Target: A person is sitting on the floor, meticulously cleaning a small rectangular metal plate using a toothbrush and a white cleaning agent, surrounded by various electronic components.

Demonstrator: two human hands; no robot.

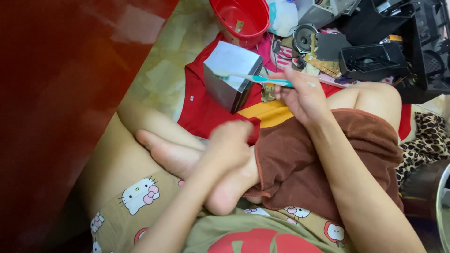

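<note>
Here, seated on the floor, seen from above.
Right hand (302,93): fingers clenched round the handle of a teal toothbrush (262,79), bristle head resting on the top face of the metal box (232,75).
Left hand (229,143): blurred, fingers curled loosely near the foot; whether it grips anything, I cannot tell.
Metal box: grey, square-edged, dull sheen, standing tilted on a red cloth (201,107) at 12 o'clock from the left hand.
Red bowl (246,18): glossy plastic, round, at 12 o'clock of the box, just beside it.
Clutter: black plastic casings (372,61) and a small round speaker (304,37) at 1 to 2 o'clock of the right hand.
Brown towel (304,164): soft, napped, over the lap under the right forearm.
Leopard-print fabric (424,140): at 3 o'clock.
</note>
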